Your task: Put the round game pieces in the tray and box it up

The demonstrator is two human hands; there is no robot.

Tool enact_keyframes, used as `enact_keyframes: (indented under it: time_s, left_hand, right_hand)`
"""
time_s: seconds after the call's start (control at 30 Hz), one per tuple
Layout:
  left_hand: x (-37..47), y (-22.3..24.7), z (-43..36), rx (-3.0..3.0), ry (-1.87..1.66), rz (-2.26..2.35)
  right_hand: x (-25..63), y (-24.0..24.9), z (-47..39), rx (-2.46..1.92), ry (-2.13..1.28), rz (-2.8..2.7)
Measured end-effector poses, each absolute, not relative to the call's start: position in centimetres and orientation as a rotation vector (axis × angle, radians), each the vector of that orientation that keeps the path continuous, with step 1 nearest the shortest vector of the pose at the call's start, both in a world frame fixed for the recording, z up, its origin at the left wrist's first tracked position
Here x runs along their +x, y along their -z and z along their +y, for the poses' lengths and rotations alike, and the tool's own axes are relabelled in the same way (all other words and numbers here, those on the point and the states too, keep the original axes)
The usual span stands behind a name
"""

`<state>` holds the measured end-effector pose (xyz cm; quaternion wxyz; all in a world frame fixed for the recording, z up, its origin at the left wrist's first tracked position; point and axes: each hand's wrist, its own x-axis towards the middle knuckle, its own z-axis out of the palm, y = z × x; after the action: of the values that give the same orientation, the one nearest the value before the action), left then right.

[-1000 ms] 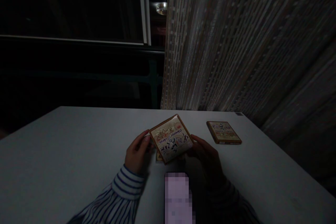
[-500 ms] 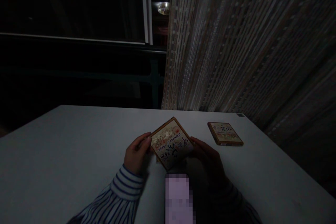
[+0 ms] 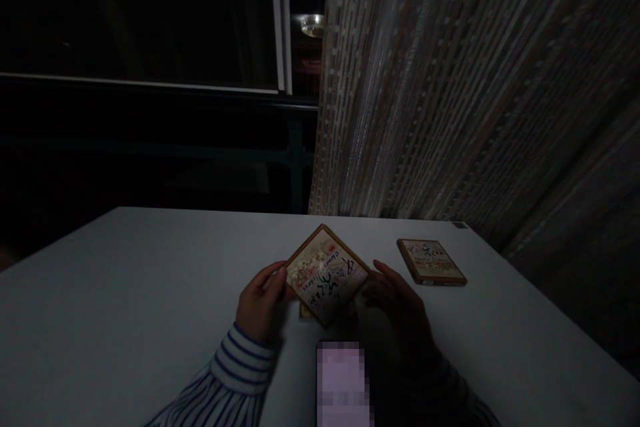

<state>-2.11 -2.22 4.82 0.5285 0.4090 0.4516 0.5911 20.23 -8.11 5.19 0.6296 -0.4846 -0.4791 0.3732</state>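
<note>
My left hand (image 3: 261,301) pinches the left corner of a flat square Chinese chess box (image 3: 327,273), thumb on top. The box is tilted, with its printed lid facing me and one corner pointing away. My right hand (image 3: 400,307) is at the box's right corner, its fingers apart and curved; shadow hides whether a fingertip still touches. Beneath the held box, the edge of another brownish-yellow item (image 3: 305,311) peeks out, mostly hidden. A second, similar Chinese chess box (image 3: 431,261) lies flat on the table at the right.
The white table (image 3: 200,260) runs back to a dark window with a pale frame (image 3: 283,20). A string curtain (image 3: 390,80) hangs behind its far right edge. At the bottom centre, a pixelated pale purple rectangle (image 3: 343,383) lies in front of me.
My right fingers have loosened and spread at the box's right corner. The box has turned slightly in my left hand, uncovering more of the item beneath. The view has tipped up a little.
</note>
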Motion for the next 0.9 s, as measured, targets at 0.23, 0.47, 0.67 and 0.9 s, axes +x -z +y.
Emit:
enact_keyframes:
  time_s: [0.23,0.47,0.67,0.9]
  left_hand:
    - [-1.8,-4.8,-2.1,0.772,-1.421,0.992]
    - [-1.2,-5.1,-2.5,0.659,-1.376,0.920]
    - [-0.9,-5.2,-3.0,0.639,-1.333,0.871]
    - [-0.2,-5.4,-3.8,0.651,-1.279,0.818]
  right_hand:
    - [19.8,-5.4,-8.1,-1.100,-0.866,-1.128]
    - [19.2,-5.0,-8.1,-1.178,-0.819,-1.230]
    - [18.9,-5.2,-8.2,-1.179,-0.775,-1.250]
    - [18.6,-5.3,-8.2,-1.109,-0.717,-1.342]
